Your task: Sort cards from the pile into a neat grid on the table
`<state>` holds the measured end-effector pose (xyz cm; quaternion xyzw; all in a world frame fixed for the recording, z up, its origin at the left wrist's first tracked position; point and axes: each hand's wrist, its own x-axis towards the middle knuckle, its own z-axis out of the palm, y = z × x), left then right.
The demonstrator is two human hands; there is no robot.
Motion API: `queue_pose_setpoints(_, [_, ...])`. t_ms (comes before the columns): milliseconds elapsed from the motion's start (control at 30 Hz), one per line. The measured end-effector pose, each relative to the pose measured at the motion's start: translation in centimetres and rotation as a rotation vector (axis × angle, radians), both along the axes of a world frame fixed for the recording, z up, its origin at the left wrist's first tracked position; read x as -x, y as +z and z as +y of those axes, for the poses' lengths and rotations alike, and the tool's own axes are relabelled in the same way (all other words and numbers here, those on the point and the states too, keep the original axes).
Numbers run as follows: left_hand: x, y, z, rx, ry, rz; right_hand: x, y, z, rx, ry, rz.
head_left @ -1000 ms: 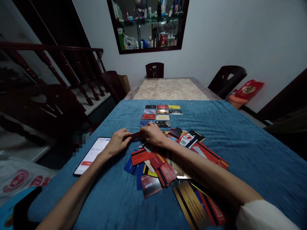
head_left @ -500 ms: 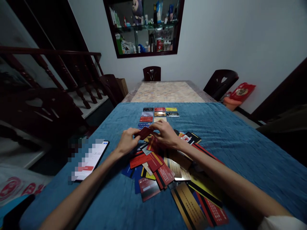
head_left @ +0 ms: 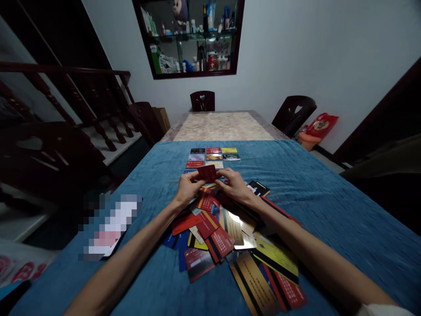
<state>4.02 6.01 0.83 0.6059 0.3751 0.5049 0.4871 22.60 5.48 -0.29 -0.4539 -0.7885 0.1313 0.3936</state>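
A maroon bank card [head_left: 206, 174] was pinched between left hand [head_left: 187, 188] and right hand [head_left: 236, 186], seemingly for checking; steadiness seemed needed next.

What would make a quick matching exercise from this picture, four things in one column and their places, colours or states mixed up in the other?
Things:
1. dark red card
2. tablecloth
3. plush toy
4. pile of cards

Places, colours, states:
A. in the wall cabinet
B. overlapping one another in a loose spread
C. in the left hand, with the right hand at its other end
D. blue

Right pairs: 1-C, 2-D, 3-A, 4-B.
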Motion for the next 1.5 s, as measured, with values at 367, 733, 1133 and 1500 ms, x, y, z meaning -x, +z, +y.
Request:
queue_pose_setpoints(367, [2.2, -0.6, 0.8, -0.206, 0.144, 0.261, -1.0, 0.3, -0.2, -0.151, -0.041, -0.115])
queue_pose_setpoints(733, [2.0, -1.1, -0.2, -0.679, 0.201, 0.704, -1.7, 0.8, -0.1, -0.135, -0.074, -0.225])
queue_pose_setpoints(1133, [2.3, -1.5, 0.1, -0.869, 0.171, 1.026, -1.7, 1.1, -0.2, -0.143, -0.064, -0.262])
queue_pose_setpoints(1500, [2.8, -1.8, 0.6, -0.849, 0.187, 1.074, -0.7, 0.5, -0.9, -0.298, -0.191, -0.553])
